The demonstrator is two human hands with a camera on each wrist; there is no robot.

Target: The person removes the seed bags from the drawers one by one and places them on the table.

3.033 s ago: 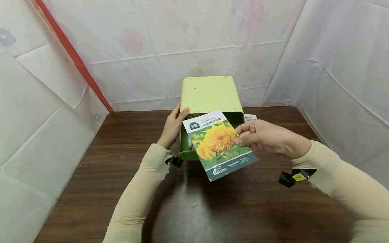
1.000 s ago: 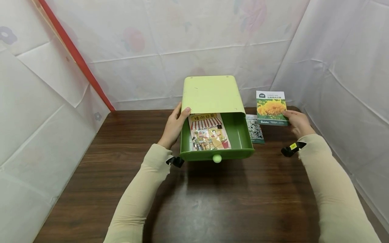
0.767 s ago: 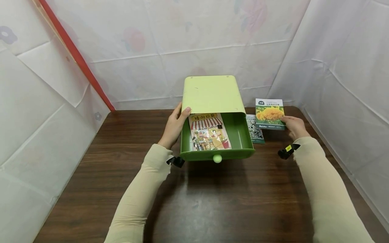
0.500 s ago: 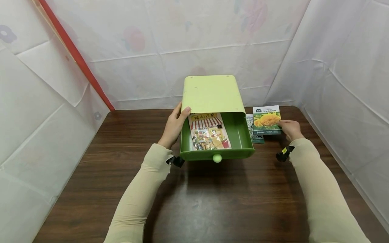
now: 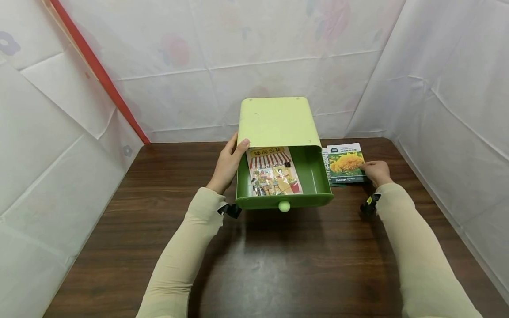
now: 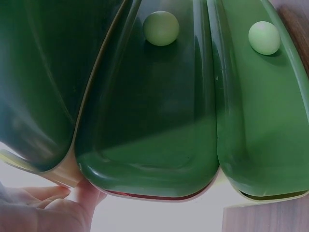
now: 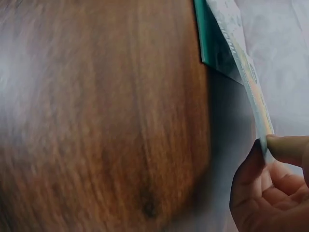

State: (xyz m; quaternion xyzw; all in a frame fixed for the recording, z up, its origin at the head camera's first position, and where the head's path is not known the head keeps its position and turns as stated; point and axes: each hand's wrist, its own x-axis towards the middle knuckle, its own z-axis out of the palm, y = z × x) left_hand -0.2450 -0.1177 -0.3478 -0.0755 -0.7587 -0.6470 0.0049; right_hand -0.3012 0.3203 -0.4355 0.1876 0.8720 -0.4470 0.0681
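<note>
A pale-green drawer cabinet (image 5: 278, 121) stands on the table with its dark-green top drawer (image 5: 314, 174) pulled out. My left hand (image 5: 226, 165) holds the cabinet's left side, thumb at the front upper edge. Inside the drawer lies a packet (image 5: 274, 172) with a striped-awning shop picture. My right hand (image 5: 375, 171) pinches the right edge of a seed packet (image 5: 345, 163) with yellow flowers, between thumb and fingers (image 7: 248, 169). That packet is tilted in the right wrist view, above another seed packet (image 5: 327, 163), mostly covered, beside the cabinet.
Below the pulled-out drawer are shut drawers with round light-green knobs (image 6: 161, 29). The dark wood table (image 5: 278, 265) extends in front and to both sides. White sheeting (image 5: 191, 66) forms walls at the back and sides.
The yellow-flower seed packet came away from the drawer front to the right, then down and left over the other packet. My left hand has stayed on the cabinet.
</note>
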